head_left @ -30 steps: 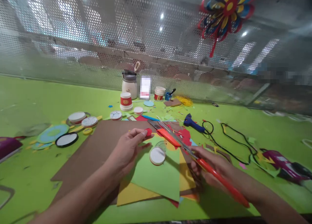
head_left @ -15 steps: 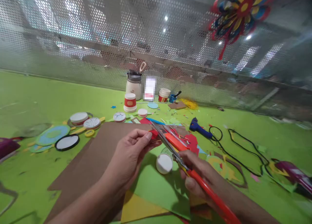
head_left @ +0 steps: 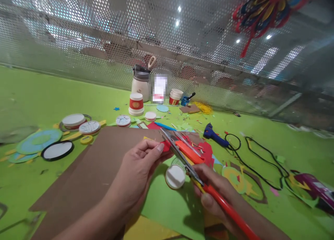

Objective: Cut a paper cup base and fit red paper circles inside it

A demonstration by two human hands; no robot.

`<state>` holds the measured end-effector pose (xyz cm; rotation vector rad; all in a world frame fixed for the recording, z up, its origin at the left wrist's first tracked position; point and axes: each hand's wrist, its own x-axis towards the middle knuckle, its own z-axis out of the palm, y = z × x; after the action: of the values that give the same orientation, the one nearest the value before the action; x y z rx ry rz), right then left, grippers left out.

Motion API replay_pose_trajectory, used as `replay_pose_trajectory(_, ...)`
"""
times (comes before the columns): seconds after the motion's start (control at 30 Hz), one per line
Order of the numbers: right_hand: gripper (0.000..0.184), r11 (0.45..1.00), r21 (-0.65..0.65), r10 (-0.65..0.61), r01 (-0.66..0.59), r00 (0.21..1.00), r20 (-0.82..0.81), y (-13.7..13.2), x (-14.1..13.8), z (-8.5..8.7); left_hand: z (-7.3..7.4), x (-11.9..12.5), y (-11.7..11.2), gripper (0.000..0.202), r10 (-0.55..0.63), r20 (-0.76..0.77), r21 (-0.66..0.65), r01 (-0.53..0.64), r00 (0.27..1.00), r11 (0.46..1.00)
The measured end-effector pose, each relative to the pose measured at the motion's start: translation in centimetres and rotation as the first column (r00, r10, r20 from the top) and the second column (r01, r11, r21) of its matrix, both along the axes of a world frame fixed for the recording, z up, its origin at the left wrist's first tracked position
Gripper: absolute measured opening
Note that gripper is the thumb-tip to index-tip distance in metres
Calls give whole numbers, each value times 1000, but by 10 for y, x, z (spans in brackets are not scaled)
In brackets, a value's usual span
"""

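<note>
My left hand pinches a small piece of red paper between thumb and fingers. In my right hand is a pair of scissors with red handles. Their blades point up and left, right beside the red paper; whether they touch it I cannot tell. Just below the blades sits a white round lid, on green paper. An orange utility knife lies behind the scissors, next to red paper scraps.
Brown cardboard spreads under my left arm. Round lids and a black-rimmed disc lie to the left. At the back stand a kettle and paper cups. On the right are a blue glue gun and its black cord.
The view has shifted slightly, so the lids on the left appear farther left. Both hands keep their grip on the red paper and the scissors, almost in the same place.
</note>
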<state>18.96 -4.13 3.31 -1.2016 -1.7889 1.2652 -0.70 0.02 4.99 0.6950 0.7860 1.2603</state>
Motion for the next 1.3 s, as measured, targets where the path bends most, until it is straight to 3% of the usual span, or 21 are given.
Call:
replay_pose_trajectory(0.53,59,1000,7,-26,26,1000,-1,-4,-4,-5,-2,0,-3,17,15,-16,-59,-16,1000,998)
replay_pose_trajectory(1.07,68,1000,3,-15,15,999,35,-1,3,-12,-2,-1,-2,15,13,-24,-18,-13,1000,1000)
replay_pose_trajectory(1.3,62,1000,-4,-15,16,999,34,-3,2,-8,-1,-1,-3,15,15,-38,-13,-15,999,1000)
